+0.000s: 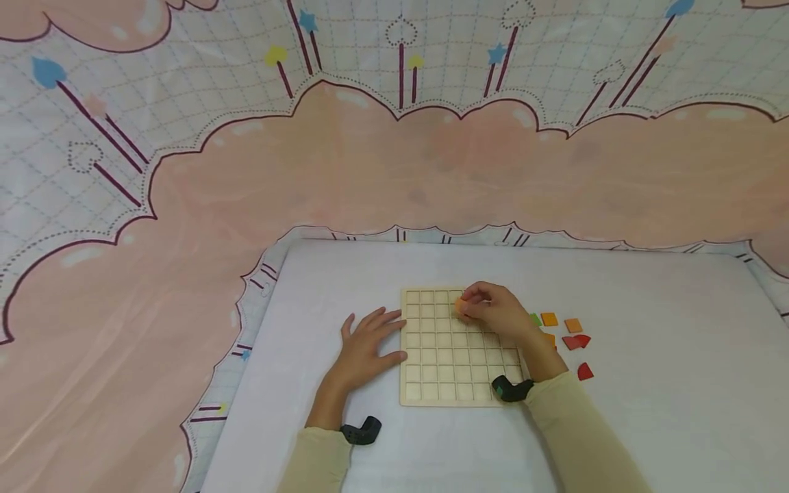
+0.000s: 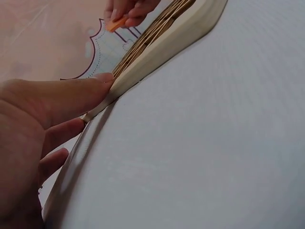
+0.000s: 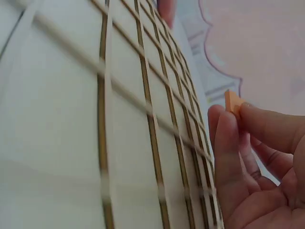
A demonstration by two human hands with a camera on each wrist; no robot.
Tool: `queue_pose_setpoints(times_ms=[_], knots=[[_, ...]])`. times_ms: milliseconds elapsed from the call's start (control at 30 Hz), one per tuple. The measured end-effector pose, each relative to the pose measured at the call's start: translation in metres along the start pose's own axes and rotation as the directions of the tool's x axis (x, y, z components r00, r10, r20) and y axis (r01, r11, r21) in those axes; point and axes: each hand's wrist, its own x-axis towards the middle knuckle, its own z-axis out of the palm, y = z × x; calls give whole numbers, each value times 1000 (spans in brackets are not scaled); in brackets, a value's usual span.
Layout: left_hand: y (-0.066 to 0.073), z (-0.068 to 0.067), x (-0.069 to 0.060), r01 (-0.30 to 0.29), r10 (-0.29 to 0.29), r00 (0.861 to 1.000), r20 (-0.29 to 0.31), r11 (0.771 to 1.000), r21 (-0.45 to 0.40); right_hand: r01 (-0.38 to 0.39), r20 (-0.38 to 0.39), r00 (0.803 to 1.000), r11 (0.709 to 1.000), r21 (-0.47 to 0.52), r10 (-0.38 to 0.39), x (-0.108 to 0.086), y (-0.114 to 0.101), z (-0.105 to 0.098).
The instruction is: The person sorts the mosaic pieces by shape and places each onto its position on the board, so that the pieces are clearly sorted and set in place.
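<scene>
A pale wooden board with a square grid (image 1: 437,356) lies on the white table. Over its upper part, my right hand (image 1: 499,315) pinches a small orange piece (image 1: 460,306) between thumb and fingers; the right wrist view shows this orange piece (image 3: 232,102) held at the fingertips of the right hand (image 3: 257,157), beside the grid. My left hand (image 1: 365,348) rests at the board's left edge with fingers spread. In the left wrist view, the thumb of the left hand (image 2: 52,114) touches the board's rim (image 2: 157,55).
Right of the board lie orange squares (image 1: 573,325), a green piece (image 1: 535,319) partly hidden by the right arm, and red pieces (image 1: 585,371). Each wrist wears a black device (image 1: 361,431). A patterned pink cloth (image 1: 382,178) surrounds the white table (image 1: 666,383).
</scene>
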Motion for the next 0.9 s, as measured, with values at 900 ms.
queue_pose_setpoints(times_ms=[900], knots=[[1,1,2,22,-24,999,36,999,44,-27,-2,1000,1000,1,27,38,-13,65]])
